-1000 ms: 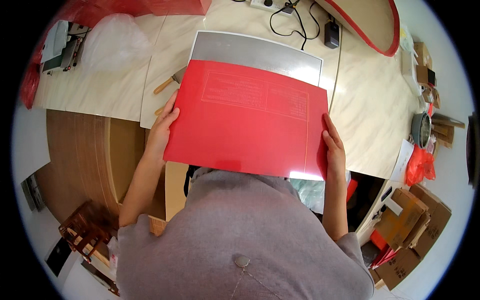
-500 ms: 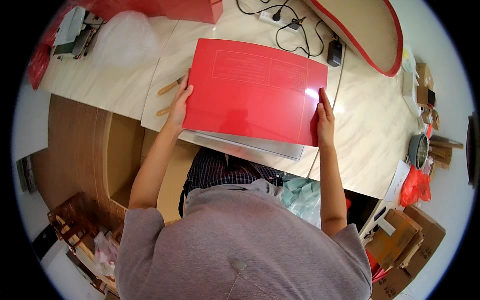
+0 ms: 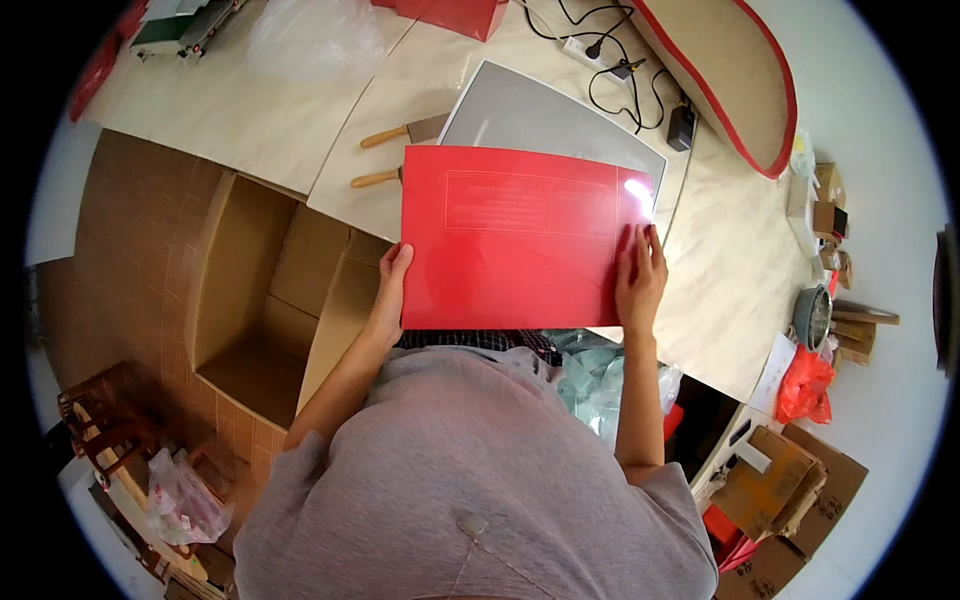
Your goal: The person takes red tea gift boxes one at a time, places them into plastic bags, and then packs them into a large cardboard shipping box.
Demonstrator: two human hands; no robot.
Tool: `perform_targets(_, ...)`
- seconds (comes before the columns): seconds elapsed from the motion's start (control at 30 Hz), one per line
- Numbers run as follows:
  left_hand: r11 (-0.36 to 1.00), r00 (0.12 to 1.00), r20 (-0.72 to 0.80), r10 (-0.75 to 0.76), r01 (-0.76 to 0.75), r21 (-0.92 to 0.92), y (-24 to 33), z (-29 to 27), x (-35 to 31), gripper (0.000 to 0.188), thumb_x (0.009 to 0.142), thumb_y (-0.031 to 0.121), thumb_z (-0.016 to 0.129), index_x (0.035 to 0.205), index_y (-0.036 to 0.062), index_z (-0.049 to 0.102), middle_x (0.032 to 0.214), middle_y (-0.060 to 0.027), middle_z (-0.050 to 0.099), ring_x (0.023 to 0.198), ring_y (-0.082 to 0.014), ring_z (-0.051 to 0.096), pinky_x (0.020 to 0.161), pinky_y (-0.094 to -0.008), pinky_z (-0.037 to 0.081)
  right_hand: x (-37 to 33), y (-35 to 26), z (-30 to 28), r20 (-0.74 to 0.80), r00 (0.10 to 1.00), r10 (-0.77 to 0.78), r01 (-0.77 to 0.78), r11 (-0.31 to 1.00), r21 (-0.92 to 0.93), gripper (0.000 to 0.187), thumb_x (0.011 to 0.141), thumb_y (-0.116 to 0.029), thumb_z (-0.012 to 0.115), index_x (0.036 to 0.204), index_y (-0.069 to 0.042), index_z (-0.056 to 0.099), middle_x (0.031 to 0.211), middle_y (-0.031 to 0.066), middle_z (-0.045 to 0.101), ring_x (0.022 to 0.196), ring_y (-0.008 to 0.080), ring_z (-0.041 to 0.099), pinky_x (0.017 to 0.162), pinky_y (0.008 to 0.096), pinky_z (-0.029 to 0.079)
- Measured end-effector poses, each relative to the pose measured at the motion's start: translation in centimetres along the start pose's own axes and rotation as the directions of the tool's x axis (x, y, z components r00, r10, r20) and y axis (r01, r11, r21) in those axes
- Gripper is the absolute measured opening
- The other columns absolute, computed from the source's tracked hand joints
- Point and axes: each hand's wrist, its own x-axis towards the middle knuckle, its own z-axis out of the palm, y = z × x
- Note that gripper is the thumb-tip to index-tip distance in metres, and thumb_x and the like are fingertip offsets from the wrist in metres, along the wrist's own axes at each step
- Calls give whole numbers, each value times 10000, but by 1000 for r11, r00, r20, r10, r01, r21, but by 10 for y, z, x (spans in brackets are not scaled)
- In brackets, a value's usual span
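Observation:
A flat, glossy red sheet (image 3: 510,270) with faint printed boxes is held up near my body, over the table's front edge. My left hand (image 3: 390,290) grips its left edge, thumb on the face and the other fingers mostly behind it. At the right edge, my right hand (image 3: 641,278) has its fingers laid against the front face; its thumb is hard to make out. Behind the sheet, a grey board (image 3: 545,115) with a pale rim lies on the table, its near part hidden. Beside it is a wooden-handled scraper (image 3: 386,137), and a second wooden handle (image 3: 374,180) runs under the red sheet.
On the marbled tabletop (image 3: 725,280) are a power strip (image 3: 597,58) with black cables, a black adapter (image 3: 682,128) and a clear plastic bag (image 3: 315,40). A red-edged beige panel (image 3: 715,60) stands far right. Below left sits an open cardboard box (image 3: 255,300).
The red sheet has come back toward my body in both hands, uncovering much of the grey board and the scraper's blade. My right-hand fingers have spread onto the sheet's face. The view has shifted.

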Motion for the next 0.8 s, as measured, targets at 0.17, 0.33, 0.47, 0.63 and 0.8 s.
perform_targets(0.17, 985, 981, 122, -148, 135, 113, 30, 5, -26, 943, 794, 631, 560, 1395, 25, 158, 1340, -150, 337, 1233, -221, 377, 999, -362, 354, -71, -92, -10, 246, 926, -286, 285, 958, 42, 866, 622, -436, 787, 1358, -146, 436, 1421, 190, 324, 1313, 367, 290, 1093, 530, 148)
perform_targets(0.33, 883, 892, 220, -395, 301, 361, 55, 3, -35, 1013, 758, 754, 442, 1409, 39, 141, 1357, -134, 340, 1178, -229, 430, 970, -455, 353, -96, -114, 22, 12, 907, -422, 421, 901, -102, 859, 619, -391, 804, 1331, -155, 385, 1382, 181, 355, 1290, 343, 313, 1074, 545, 170)
perform_targets(0.47, 899, 890, 317, -326, 188, 396, 101, 13, -52, 836, 813, 742, 343, 1368, 116, 326, 1267, -105, 427, 1099, -230, 451, 935, -438, 363, -73, -126, 17, -130, 750, -649, 644, 761, -80, 719, 654, -319, 793, 1252, -177, 420, 1324, 176, 397, 1186, 343, 406, 1005, 524, 278)
perform_targets(0.63, 936, 898, 414, -151, -6, 353, 105, 18, -35, 817, 856, 654, 396, 1394, 64, 222, 1349, -117, 385, 1140, -216, 462, 945, -431, 388, -46, -157, 40, -146, 708, -691, 663, 721, -199, 689, 563, -254, 816, 1160, -148, 489, 1326, 216, 382, 1182, 401, 404, 963, 516, 323)
perform_targets(0.8, 993, 829, 551, -96, 41, 113, 139, 16, -49, 731, 907, 590, 376, 1391, 60, 242, 1264, -122, 440, 1075, -219, 491, 935, -341, 388, -6, -186, -27, -336, 750, -569, 604, 797, 0, 930, 478, -206, 843, 1302, -81, 428, 1316, 240, 372, 1182, 423, 376, 989, 507, 304)
